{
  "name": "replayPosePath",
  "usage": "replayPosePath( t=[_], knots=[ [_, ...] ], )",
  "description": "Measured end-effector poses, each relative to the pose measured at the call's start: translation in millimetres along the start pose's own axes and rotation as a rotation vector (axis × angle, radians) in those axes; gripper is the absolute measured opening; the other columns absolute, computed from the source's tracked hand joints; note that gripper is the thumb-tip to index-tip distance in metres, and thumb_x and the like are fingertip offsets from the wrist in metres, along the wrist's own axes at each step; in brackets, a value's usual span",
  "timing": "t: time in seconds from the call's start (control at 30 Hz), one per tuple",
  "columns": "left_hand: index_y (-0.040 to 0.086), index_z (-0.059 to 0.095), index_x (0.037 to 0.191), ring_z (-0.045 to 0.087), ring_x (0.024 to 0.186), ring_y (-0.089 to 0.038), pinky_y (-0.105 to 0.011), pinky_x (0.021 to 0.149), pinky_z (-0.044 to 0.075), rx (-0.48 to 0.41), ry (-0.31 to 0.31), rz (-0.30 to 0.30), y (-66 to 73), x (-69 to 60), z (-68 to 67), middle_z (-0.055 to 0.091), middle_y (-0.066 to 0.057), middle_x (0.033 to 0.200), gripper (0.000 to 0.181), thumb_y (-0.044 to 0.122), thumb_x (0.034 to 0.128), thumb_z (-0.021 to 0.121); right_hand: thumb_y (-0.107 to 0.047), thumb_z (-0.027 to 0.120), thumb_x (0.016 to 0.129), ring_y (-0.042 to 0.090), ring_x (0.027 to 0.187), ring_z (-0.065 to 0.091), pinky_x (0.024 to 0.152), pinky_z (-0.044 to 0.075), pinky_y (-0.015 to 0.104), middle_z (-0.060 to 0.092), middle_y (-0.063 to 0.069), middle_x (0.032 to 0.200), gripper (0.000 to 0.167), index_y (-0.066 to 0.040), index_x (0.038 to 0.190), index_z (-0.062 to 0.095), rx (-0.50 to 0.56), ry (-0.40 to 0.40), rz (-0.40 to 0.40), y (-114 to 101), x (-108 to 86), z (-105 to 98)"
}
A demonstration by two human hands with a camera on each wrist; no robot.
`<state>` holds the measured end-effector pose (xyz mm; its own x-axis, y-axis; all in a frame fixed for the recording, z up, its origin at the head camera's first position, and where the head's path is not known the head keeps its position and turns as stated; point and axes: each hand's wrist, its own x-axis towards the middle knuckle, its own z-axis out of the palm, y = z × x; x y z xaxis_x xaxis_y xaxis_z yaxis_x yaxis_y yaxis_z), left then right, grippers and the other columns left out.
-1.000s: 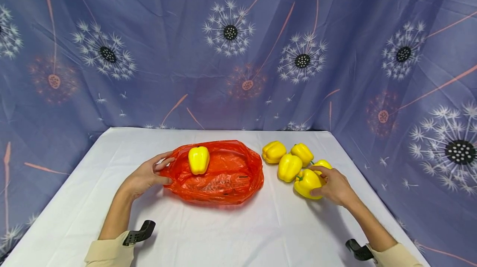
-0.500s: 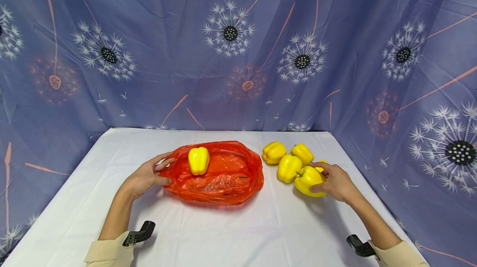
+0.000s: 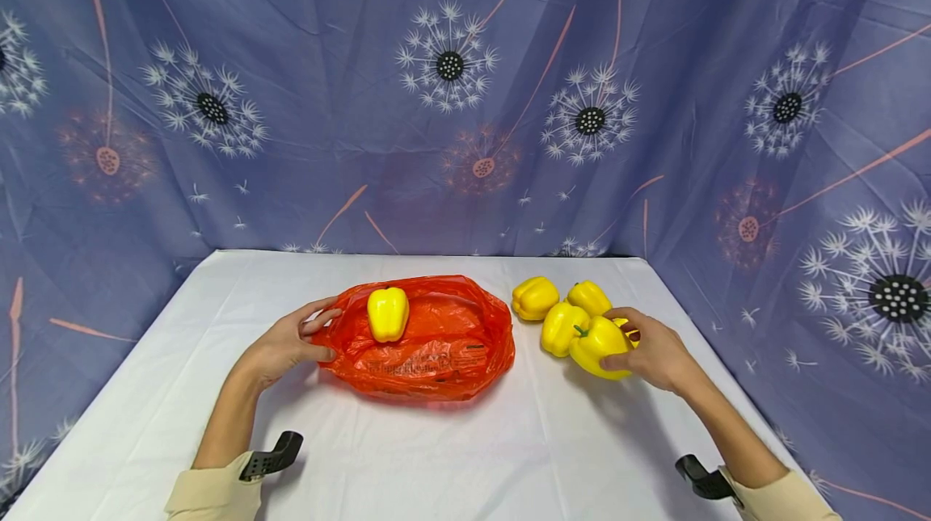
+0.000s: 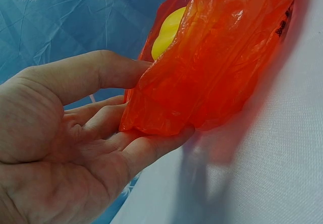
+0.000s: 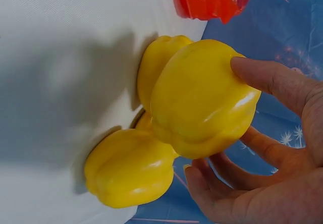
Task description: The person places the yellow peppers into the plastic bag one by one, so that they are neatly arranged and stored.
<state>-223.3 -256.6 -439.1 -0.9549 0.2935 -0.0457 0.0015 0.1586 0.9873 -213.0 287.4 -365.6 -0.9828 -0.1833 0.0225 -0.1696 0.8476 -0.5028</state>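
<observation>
Plainly, red bag between hands

White cloth carries a red bag and peppers.

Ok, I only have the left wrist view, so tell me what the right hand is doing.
Observer: The right hand is gripping a yellow pepper.
Operator: Now tell me what's close to that one.
Observer: At least three other peppers sit near it on the white cloth.
Operator: I see a bit of yellow in the bag. Count what's in there.
Observer: Just one bagged pepper shows inside the red bag.
</observation>
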Motion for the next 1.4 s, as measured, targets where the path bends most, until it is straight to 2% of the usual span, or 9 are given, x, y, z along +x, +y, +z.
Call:
replayPosePath(
  t=[0.17,0.37,0.57,0.8,1.0,1.1,1.3,1.4],
  knots=[
    [-0.002,0.022,0.159,0.026,0.146,-0.046,-0.026,0.076,0.058,0.0,-0.002,-0.001,-1.0,-0.2,-1.0,0.031,-0.032,0.159,0.091,-0.009,0.0799,0.067,-0.03,0.087,0.073,0.037,0.109,0.065,0.082,0.056,0.046,0.067,0.023,0.121,0.073,-0.009,0.136,0.057,0.045,0.019,0.016,-8.1,4.3,5.5],
    [-0.001,0.022,0.159,0.031,0.143,-0.044,-0.027,0.076,0.058,0.006,-0.004,-0.002,-1.1,0.0,-0.4,0.032,-0.031,0.159,0.091,-0.008,0.0798,0.067,-0.039,0.086,0.076,0.034,0.108,0.064,0.081,0.055,0.044,0.067,0.021,0.12,0.078,-0.008,0.14,0.054,0.052,0.05,0.028,-19.0,13.5,12.1],
    [-0.002,0.023,0.159,0.029,0.145,-0.046,-0.026,0.076,0.058,0.004,0.001,0.001,-1.0,0.2,0.2,0.033,-0.032,0.158,0.091,-0.009,0.0795,0.067,-0.043,0.086,0.077,0.032,0.106,0.067,0.079,0.058,0.042,0.069,0.018,0.124,0.08,-0.014,0.145,0.052,0.088,0.081,-0.006,-28.4,22.6,17.7],
    [-0.003,0.022,0.159,0.024,0.147,-0.047,-0.026,0.078,0.058,0.004,0.001,-0.002,-0.9,0.0,0.0,0.032,-0.033,0.158,0.091,-0.008,0.0801,0.067,-0.05,0.083,0.078,0.03,0.104,0.069,0.076,0.059,0.038,0.07,0.017,0.122,0.078,-0.016,0.142,0.056,0.129,0.094,-0.015,-44.3,29.7,23.8],
    [-0.002,0.022,0.159,0.028,0.145,-0.046,-0.026,0.076,0.058,0.009,-0.002,-0.001,-1.9,0.3,0.5,0.032,-0.032,0.159,0.091,-0.008,0.0802,0.067,-0.05,0.084,0.077,0.028,0.102,0.069,0.075,0.059,0.036,0.071,0.014,0.12,0.079,-0.018,0.143,0.056,0.159,0.097,-0.036,-57.7,35.0,31.2],
    [-0.002,0.022,0.159,0.031,0.144,-0.045,-0.026,0.076,0.058,0.014,-0.001,-0.005,-2.4,0.3,1.3,0.033,-0.031,0.159,0.091,-0.007,0.0801,0.067,-0.05,0.084,0.077,0.027,0.1,0.069,0.075,0.058,0.034,0.071,0.012,0.118,0.078,-0.018,0.143,0.056,0.174,0.095,-0.054,-66.3,39.1,36.7],
    [-0.001,0.022,0.159,0.028,0.145,-0.046,-0.026,0.075,0.057,0.01,-0.002,-0.003,-2.0,0.7,1.2,0.033,-0.031,0.159,0.091,-0.007,0.0802,0.067,-0.05,0.083,0.078,0.029,0.106,0.066,0.082,0.057,0.041,0.07,0.01,0.124,0.077,-0.019,0.143,0.056,0.17,0.099,-0.078,-89.8,52.2,49.1],
    [-0.001,0.022,0.159,0.028,0.145,-0.046,-0.026,0.075,0.057,0.012,0.0,-0.002,-1.6,-0.2,0.9,0.033,-0.032,0.158,0.091,-0.007,0.0803,0.067,-0.052,0.082,0.078,0.028,0.108,0.065,0.081,0.057,0.041,0.07,0.01,0.124,0.077,-0.021,0.143,0.056,0.166,0.101,-0.082,-103.3,60.4,57.2]
  ],
)
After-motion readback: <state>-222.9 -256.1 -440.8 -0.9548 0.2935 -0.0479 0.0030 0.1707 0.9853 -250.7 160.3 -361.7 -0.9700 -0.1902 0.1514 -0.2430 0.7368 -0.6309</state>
